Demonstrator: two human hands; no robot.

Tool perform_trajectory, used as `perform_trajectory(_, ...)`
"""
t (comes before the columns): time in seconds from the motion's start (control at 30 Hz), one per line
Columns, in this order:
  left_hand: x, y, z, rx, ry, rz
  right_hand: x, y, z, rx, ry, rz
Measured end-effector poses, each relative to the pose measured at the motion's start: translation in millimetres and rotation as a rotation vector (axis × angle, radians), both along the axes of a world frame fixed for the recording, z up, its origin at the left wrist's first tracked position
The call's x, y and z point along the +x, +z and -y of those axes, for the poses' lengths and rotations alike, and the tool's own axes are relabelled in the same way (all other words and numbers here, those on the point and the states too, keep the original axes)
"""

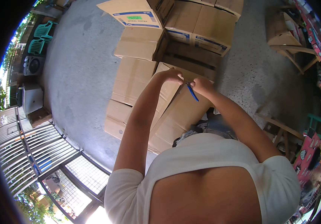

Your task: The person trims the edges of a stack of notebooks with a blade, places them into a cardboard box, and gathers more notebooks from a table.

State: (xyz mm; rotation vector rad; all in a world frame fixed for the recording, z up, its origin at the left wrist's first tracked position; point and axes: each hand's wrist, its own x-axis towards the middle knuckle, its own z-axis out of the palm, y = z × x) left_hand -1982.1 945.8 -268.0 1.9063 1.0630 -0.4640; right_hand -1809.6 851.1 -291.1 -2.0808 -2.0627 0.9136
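Observation:
Both arms stretch forward over cardboard boxes, and my hands come close together at a small blue-handled tool [193,92] that looks like pliers. Its blue handles slant down toward me, and its short metal end points up between the hands. My right hand [202,87] is closed with its fingertips at the tool's pivot. My left hand [172,75] is closed in a pinch by the metal end; what its fingertips hold is too small to make out. Right beneath them lies a cardboard box [184,108] with a long seam or flap edge running across its top.
More closed boxes [134,80] line up to the left, and others [214,28] stand beyond a dark wooden pallet [190,56]. An open-flapped box [136,15] is at the far end. Wooden trestles [293,56] and a pink-covered table [310,156] stand right; a metal gate [37,142] is left.

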Motion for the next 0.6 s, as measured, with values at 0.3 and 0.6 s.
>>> perform_trajectory(0.3, 14.1, -34.7, 79.2, 0.575, 0.222, -0.075, 38.9, -26.0, 75.5, 0.041, -0.045, -0.152)
perform_trajectory(0.6, -1.4, -39.0, 122.4, 0.46, 0.644, -0.305, 53.7, -31.4, 82.1, -0.05, -0.03, -0.243)
